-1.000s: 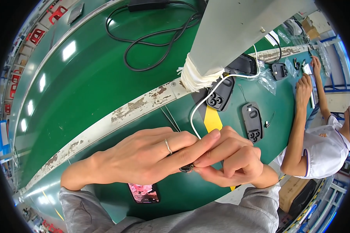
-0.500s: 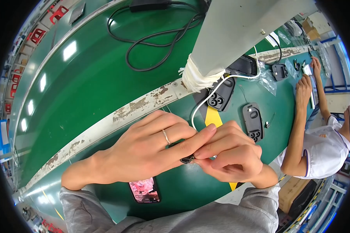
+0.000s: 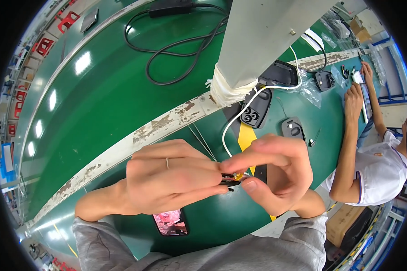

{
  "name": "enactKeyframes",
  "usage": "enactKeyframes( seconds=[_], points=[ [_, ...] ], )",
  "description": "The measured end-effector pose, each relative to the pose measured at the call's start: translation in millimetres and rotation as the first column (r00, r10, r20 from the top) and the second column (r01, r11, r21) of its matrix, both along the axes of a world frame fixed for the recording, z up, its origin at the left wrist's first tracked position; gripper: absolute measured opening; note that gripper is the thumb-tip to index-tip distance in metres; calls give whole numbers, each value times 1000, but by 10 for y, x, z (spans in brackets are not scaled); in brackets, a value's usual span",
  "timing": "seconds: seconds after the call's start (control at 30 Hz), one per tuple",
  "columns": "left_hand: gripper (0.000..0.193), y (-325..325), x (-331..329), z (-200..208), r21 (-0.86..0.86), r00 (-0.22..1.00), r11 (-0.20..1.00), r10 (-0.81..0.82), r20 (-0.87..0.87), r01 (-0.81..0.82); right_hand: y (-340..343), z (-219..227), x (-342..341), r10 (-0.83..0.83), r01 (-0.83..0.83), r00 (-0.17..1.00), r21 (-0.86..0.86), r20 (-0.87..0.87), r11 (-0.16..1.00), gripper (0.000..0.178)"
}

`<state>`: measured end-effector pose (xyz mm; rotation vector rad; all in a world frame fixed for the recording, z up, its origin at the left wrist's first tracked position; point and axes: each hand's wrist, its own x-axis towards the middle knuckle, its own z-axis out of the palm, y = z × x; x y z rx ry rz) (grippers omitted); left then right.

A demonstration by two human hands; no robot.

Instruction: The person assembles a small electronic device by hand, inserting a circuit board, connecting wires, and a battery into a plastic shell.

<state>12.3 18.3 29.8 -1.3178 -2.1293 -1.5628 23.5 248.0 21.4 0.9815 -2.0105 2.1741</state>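
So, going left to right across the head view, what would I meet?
Red plastic stools, the ringed left hand, the small black part at its fingertips, the right hand, a co-worker's white short-sleeved shirt.

2 own hands (image 3: 176,176) (image 3: 298,169), 1 ring (image 3: 168,163), 1 pillar (image 3: 267,40)

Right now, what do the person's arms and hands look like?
Both hands are bare. The left hand has a thin, pale metallic ring; no ring shows on the right hand. Loose, creased grey sleeves leave the wrists uncovered.
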Motion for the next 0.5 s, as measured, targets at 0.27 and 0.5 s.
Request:
enactKeyframes(
  seconds=[0.27, 0.5],
  points=[
    [40, -38, 58, -1, 54, 965, 998, 5, 261, -20, 7, -62, -158, 46, -19, 974, 119, -221, 993, 26],
    [30, -4, 95, 11, 132, 923, 984, 62, 379, -121, -11, -95, -123, -38, 52, 975, 56, -218, 997, 23]
  ],
)
